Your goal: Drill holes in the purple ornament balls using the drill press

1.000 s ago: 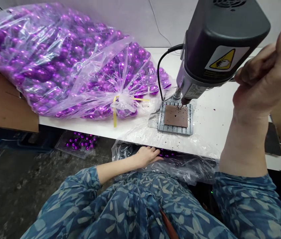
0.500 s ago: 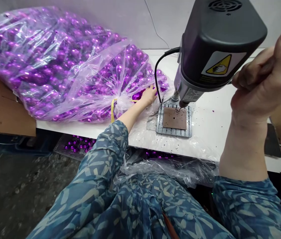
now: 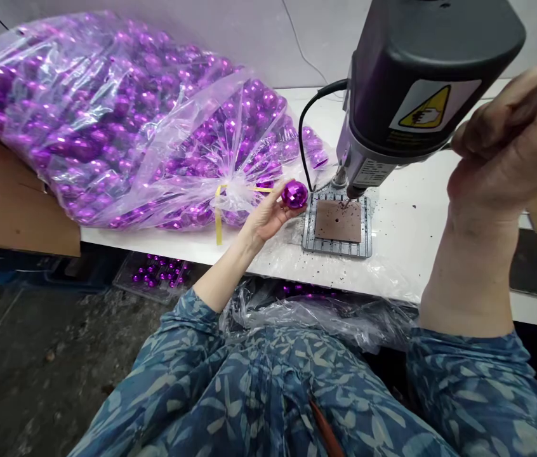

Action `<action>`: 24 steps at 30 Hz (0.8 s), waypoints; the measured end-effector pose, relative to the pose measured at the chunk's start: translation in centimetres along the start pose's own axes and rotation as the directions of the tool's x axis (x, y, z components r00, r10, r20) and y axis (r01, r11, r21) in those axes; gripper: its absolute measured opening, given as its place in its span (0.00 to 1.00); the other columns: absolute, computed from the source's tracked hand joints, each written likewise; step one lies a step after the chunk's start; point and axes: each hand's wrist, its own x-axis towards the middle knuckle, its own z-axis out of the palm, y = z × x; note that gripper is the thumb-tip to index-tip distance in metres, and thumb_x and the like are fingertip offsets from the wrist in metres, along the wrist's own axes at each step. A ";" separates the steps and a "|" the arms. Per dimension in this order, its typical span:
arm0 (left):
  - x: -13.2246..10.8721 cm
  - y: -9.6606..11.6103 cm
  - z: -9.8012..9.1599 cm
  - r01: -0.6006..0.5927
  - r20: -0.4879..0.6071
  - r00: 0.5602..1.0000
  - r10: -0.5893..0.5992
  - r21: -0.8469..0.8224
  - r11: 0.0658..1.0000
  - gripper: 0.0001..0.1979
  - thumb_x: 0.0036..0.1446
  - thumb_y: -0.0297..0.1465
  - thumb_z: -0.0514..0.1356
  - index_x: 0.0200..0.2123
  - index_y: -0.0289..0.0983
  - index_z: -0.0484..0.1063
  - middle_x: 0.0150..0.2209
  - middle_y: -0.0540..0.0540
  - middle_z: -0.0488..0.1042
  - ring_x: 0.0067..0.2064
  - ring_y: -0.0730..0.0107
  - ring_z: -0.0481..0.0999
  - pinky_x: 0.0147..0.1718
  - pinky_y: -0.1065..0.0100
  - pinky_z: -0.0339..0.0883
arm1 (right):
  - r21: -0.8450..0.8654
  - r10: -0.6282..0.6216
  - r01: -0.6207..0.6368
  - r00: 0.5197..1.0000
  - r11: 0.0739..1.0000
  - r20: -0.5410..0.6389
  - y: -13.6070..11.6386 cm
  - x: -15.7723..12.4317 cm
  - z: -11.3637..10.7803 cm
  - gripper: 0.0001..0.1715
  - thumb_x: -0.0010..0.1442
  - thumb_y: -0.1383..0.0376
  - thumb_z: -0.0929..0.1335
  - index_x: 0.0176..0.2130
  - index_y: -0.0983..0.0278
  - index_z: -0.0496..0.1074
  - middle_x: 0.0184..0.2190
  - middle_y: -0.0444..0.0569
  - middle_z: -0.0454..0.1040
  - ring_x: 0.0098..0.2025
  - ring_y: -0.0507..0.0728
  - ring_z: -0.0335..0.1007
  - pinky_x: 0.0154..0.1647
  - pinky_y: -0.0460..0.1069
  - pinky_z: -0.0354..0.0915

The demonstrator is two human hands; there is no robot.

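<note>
My left hand (image 3: 268, 216) holds a shiny purple faceted ball (image 3: 294, 194) between thumb and fingers, just left of the drill press. My right hand (image 3: 511, 127) is closed around the feed handle of the black drill press (image 3: 430, 82); most of the handle is hidden by the fingers. Beneath the drill's tip lies a brown square plate (image 3: 344, 230) with a small hole, resting on the slotted metal base (image 3: 366, 251). Dark shavings are scattered over the plate. A large clear bag (image 3: 154, 127) full of purple balls lies behind my left hand, gathered and tied with yellow ribbon (image 3: 218, 222).
A white table (image 3: 402, 254) carries the bag and drill press. Crumpled clear plastic (image 3: 325, 320) hangs at its front edge. Below it, a tray (image 3: 128, 279) contains purple balls. A cardboard box (image 3: 16, 197) is at left; a dark flat object (image 3: 530, 263) lies at right. A black cable (image 3: 301, 139) loops beside the drill.
My left hand has come back from the bag's right end towards me, and a purple ball now shows in its fingers. My right hand stays on the handle.
</note>
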 end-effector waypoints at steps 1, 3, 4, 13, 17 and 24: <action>-0.5 -0.4 0.5 0.030 0.010 1.000 -0.030 -0.039 0.999 0.18 0.66 0.40 0.68 0.56 0.41 0.77 0.55 0.41 0.81 0.60 0.57 0.80 0.59 0.52 0.79 | 0.063 -0.014 0.015 1.000 0.998 -0.012 -0.1 0.0 0.1 0.46 0.51 0.39 0.76 0.17 0.60 0.45 0.10 0.39 0.48 0.11 0.46 0.46 0.14 0.50 0.33; -0.8 -1.7 1.4 0.061 0.038 0.998 -0.059 -0.049 0.997 0.20 0.61 0.38 0.72 0.55 0.42 0.78 0.55 0.42 0.82 0.59 0.58 0.81 0.61 0.52 0.77 | 0.154 -0.036 0.041 0.999 0.987 -0.033 -0.3 -0.1 0.5 0.48 0.48 0.40 0.77 0.19 0.59 0.41 0.10 0.37 0.46 0.11 0.45 0.44 0.13 0.48 0.32; -0.6 -2.4 1.7 0.052 0.051 0.997 -0.051 -0.027 0.998 0.21 0.60 0.37 0.73 0.55 0.42 0.78 0.54 0.43 0.82 0.58 0.58 0.81 0.61 0.52 0.76 | 0.170 -0.050 0.056 0.998 0.984 -0.041 -0.4 -0.1 0.7 0.48 0.48 0.41 0.77 0.20 0.60 0.40 0.10 0.36 0.45 0.10 0.44 0.43 0.13 0.47 0.32; 3.6 -8.4 3.1 -0.258 0.179 0.962 0.205 0.361 0.896 0.29 0.60 0.48 0.71 0.58 0.40 0.73 0.57 0.39 0.81 0.59 0.56 0.80 0.62 0.52 0.72 | 0.174 -0.071 0.069 0.998 0.982 0.004 -1.0 -0.2 1.2 0.49 0.49 0.39 0.74 0.24 0.61 0.36 0.10 0.34 0.43 0.10 0.43 0.43 0.11 0.45 0.32; 4.5 -9.7 3.1 -0.346 0.213 0.938 0.273 0.540 0.767 0.27 0.62 0.47 0.70 0.59 0.42 0.74 0.57 0.39 0.80 0.59 0.53 0.78 0.64 0.46 0.70 | 0.159 -0.060 0.053 0.997 0.986 0.040 -1.1 -0.2 1.0 0.47 0.50 0.41 0.75 0.24 0.61 0.37 0.10 0.34 0.47 0.10 0.43 0.46 0.11 0.46 0.34; 3.9 -10.5 3.3 -0.449 0.291 0.890 0.351 0.692 0.565 0.30 0.59 0.46 0.73 0.61 0.44 0.74 0.61 0.38 0.76 0.70 0.43 0.66 0.69 0.39 0.61 | 0.132 -0.057 0.051 0.997 0.990 0.048 -2.1 -0.4 1.4 0.43 0.51 0.42 0.71 0.24 0.62 0.38 0.11 0.34 0.45 0.11 0.41 0.47 0.12 0.44 0.36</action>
